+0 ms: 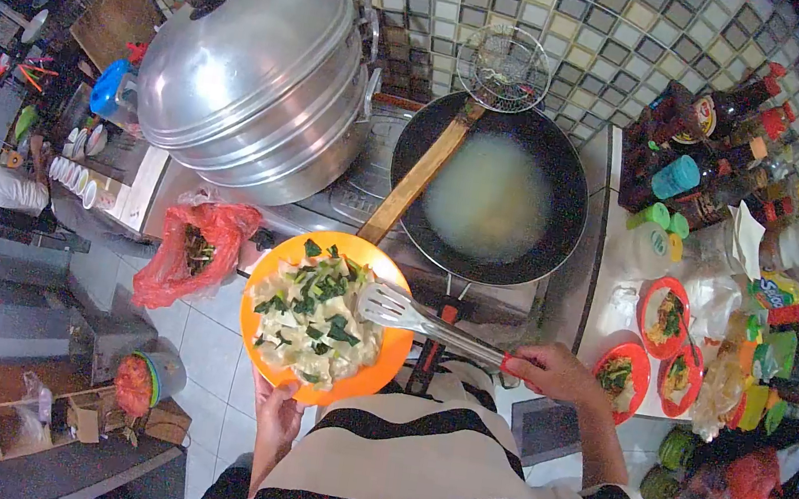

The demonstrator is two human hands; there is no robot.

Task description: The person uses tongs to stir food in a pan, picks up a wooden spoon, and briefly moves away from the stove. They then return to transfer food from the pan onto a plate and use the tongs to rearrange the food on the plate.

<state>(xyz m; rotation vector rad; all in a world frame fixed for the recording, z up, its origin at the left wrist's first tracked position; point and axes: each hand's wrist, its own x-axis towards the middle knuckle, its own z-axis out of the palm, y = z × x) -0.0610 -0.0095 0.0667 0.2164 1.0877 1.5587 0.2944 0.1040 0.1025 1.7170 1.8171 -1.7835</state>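
My left hand (276, 422) grips an orange plate (394, 352) by its near edge, fingers under it and thumb at the rim. On the plate lies a heap of pale, soft dumpling-like pieces topped with chopped dark greens (338, 329). My right hand (553, 371) is closed round the red handle of a slotted metal turner (394, 307). The turner's head rests over the right side of the food. Beyond the plate, a black wok (569, 186) on the stove holds cloudy pale liquid. A wire skimmer (504, 66) lies across the wok, its wooden handle slanting toward the plate.
A large metal steamer pot (260, 80) stands left of the wok. A red plastic bag (226, 227) with greens sits at the counter's left. Rightward are several red plates (643, 357) of food, dark bottles (731, 106) and seasoning packets. Another person (14, 189) is far left.
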